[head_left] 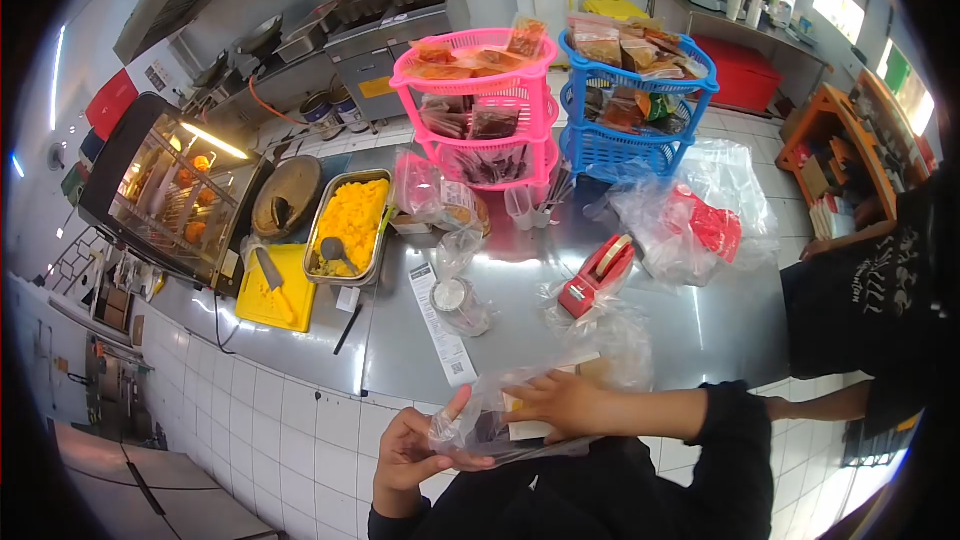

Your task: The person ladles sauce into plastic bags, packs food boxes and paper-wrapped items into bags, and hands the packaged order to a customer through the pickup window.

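Note:
Low at the table's front edge, my left hand grips the rim of a clear plastic bag, its index finger raised along the film. My right hand reaches across the bag's mouth, its fingers bent over a pale box that lies partly within the film. The underside of the box and some fingertips are hidden. Just beyond my hands lie a long printed receipt and a lidded clear cup in a tied bag. A red tape dispenser stands on crumpled clear film.
Pink and blue tiered baskets hold packets at the back. Left are a tray of yellow food, a yellow cutting board with a knife, and a lit display warmer. Plastic bags and a person are at right.

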`<state>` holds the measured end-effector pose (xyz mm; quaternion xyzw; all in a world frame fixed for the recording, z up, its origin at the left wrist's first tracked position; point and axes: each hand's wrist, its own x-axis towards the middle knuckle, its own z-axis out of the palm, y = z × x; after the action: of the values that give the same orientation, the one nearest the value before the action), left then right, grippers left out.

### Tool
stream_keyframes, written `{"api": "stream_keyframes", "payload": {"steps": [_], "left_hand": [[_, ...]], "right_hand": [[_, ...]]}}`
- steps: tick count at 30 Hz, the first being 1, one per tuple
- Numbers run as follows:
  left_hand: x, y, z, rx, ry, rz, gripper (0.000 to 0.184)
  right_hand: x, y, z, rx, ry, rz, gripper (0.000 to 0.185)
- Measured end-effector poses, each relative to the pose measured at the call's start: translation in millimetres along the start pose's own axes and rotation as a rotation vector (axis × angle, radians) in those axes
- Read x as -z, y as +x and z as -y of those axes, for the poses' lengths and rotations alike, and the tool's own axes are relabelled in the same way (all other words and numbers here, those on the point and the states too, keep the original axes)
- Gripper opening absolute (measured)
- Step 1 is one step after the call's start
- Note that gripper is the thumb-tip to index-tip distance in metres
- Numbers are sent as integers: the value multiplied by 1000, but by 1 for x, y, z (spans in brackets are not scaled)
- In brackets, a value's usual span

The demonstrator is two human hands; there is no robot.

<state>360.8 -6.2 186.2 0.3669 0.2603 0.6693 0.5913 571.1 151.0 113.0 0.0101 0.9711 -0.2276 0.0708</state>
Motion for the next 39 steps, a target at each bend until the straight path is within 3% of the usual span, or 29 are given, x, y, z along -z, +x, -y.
{"api": "stream_keyframes", "payload": {"steps": [1, 3, 5, 6, 8, 9, 10, 11, 12, 13, 14, 16, 17, 18, 19, 21, 22, 24, 25, 26, 28, 29, 30, 32, 34, 36, 37, 38, 39], "left_hand": [[-2, 0, -4, 17, -22, -12, 26], [-6, 1, -8, 24, -56, -46, 26], [-6, 0, -15, 108, 87, -109, 28], [-2, -1, -20, 122, 82, -121, 28], [13, 6, -29, 99, 551, 206, 37], [26, -3, -24, 98, 659, 204, 60], [31, 1, -13, 102, 652, 202, 60], [33, 4, -1, -100, 939, 68, 73], [38, 7, 12, -311, 1221, -72, 86], [48, 3, 34, -128, 1282, -169, 93], [60, 2, 56, -123, 1281, -170, 93], [73, 10, 97, 218, 1615, 148, 90], [57, 23, 104, 155, 1588, 168, 82], [39, 32, 110, 105, 1563, 187, 73], [30, 33, 122, 113, 1564, 195, 73], [31, 46, 139, -147, 1652, 410, 45], [37, 47, 141, -160, 1661, 418, 45], [49, 38, 144, -39, 942, 331, 20], [48, 36, 136, -45, 963, 267, 13], [52, 34, 140, -42, 959, 273, 13], [63, 32, 152, -142, 614, 490, 12], [37, 34, 133, -99, 672, 480, 13], [39, 34, 129, -96, 674, 485, 13], [48, 26, 118, 39, 605, 447, 13], [54, 22, 115, 35, 529, 440, 20], [41, 34, 96, -106, 1317, 280, 42], [45, 37, 102, 30, 1495, 289, 60], [53, 39, 120, 27, 1506, 289, 60], [63, 43, 144, -35, 1791, 398, 62]], "right_hand": [[25, -13, 5, 1, -67, -4, 70], [53, -53, 4, -66, -193, -133, 57], [133, -99, 28, -563, -76, 422, 50], [166, -113, 36, -510, -140, 639, 51], [183, -132, 46, -413, -9, 609, 44], [182, -137, 50, -222, -45, 220, 42], [177, -143, 52, -24, -75, -166, 42], [162, -154, 44, -8, -146, -344, 49], [114, -167, 23, -69, 345, -720, 61], [81, -165, 6, -220, 555, -823, 64], [33, -154, -18, -324, 481, -701, 66], [-32, -125, -45, -413, 325, -567, 67], [-49, -107, -48, -413, 255, -567, 66], [-42, -76, -27, -374, 495, -919, 63], [-45, -72, -26, -379, 503, -923, 63], [-43, -61, -41, -255, 0, -445, 57], [-42, -60, -40, -255, -9, -458, 57], [-42, -62, -28, -148, 396, -538, 59], [-32, -62, -14, -317, 592, -555, 48], [-28, -60, -8, -324, 594, -558, 48], [-22, -53, 0, -378, 377, -730, 53], [-24, -46, -1, -404, 205, -624, 51], [-32, -44, -5, -407, 208, -629, 51], [-47, -39, -13, -183, 196, -595, 45], [-53, -34, -18, -166, 312, -585, 40], [-55, -26, -23, -146, 418, -589, 35], [-56, -21, -25, -71, 366, -519, 34], [-59, -18, -27, 2, 315, -446, 33], [-66, -16, -27, 64, 289, -506, 32]]}}
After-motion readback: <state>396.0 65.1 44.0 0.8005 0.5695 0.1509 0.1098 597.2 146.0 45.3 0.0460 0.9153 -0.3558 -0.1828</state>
